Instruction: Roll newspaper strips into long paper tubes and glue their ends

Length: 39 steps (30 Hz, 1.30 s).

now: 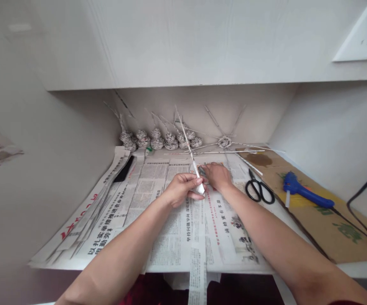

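My left hand [185, 188] pinches the lower, wider end of a thin rolled newspaper stick [190, 150] between thumb and fingers. The stick slants up and away to the left. Below this hand, a long newspaper strip [198, 262] runs toward me and hangs over the table's front edge. My right hand [218, 174] is low over the newspapers, just right of the stick. Its fingers are curled around a small greyish thing that they mostly cover. Black-handled scissors [259, 189] lie to the right of this hand.
Several woven paper gourd shapes [170, 141] line the back wall. A round weaving [224, 141] with spread paper sticks stands right of them. A blue glue gun [307, 192] rests on cardboard [317, 228], its cord trailing right. Newspaper strips [88, 220] and a black object [124, 169] lie left.
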Each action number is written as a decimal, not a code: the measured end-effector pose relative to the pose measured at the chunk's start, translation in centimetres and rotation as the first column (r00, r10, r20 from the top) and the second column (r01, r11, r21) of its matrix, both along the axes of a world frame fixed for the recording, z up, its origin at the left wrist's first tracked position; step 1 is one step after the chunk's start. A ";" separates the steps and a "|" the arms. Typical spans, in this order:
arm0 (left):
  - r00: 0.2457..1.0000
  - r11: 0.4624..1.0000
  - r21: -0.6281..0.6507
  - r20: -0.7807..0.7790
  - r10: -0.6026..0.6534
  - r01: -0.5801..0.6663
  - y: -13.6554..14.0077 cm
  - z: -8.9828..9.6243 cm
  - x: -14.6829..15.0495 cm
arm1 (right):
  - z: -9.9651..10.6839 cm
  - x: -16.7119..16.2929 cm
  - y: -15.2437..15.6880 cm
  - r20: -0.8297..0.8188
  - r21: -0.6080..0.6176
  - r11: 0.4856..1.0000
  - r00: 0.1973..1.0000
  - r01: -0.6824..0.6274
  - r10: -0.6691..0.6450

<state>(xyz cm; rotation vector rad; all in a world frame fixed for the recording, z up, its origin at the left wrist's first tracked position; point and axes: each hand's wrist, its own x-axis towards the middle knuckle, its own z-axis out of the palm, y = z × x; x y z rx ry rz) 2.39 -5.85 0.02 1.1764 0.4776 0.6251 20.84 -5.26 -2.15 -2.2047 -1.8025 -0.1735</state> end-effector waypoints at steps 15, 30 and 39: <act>0.993 0.997 0.001 -0.089 -0.076 0.076 0.2 -0.8 0.4 | 4.1 0.3 -2.2 -0.960 0.154 0.916 0.161 -0.370 0.227; 0.980 0.994 0.050 -0.178 -0.085 0.095 0.1 -1.0 0.3 | 3.8 -0.7 -2.3 -0.978 0.206 0.911 -0.036 -0.356 0.207; 0.979 0.996 0.048 -0.190 -0.069 0.080 0.2 -1.2 0.3 | 4.4 -0.7 -2.8 -0.984 0.165 0.898 -0.010 -0.407 0.177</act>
